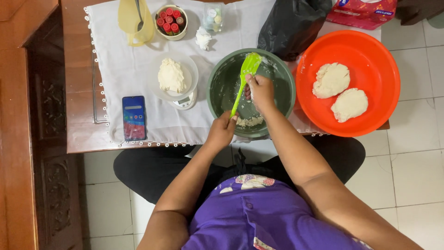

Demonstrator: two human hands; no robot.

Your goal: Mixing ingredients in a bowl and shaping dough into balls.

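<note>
left grip clenching green spatula handle, right grip pinching dough off blade, over green bowl on bench.

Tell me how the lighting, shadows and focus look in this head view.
Head view: light is even and soft, with short faint shadows beside the green bowl and orange basin; mild sheen on the basin's rim and the phone screen; focus is sharp across the table; the left hand and right hand on the green spatula show no motion blur.
</note>
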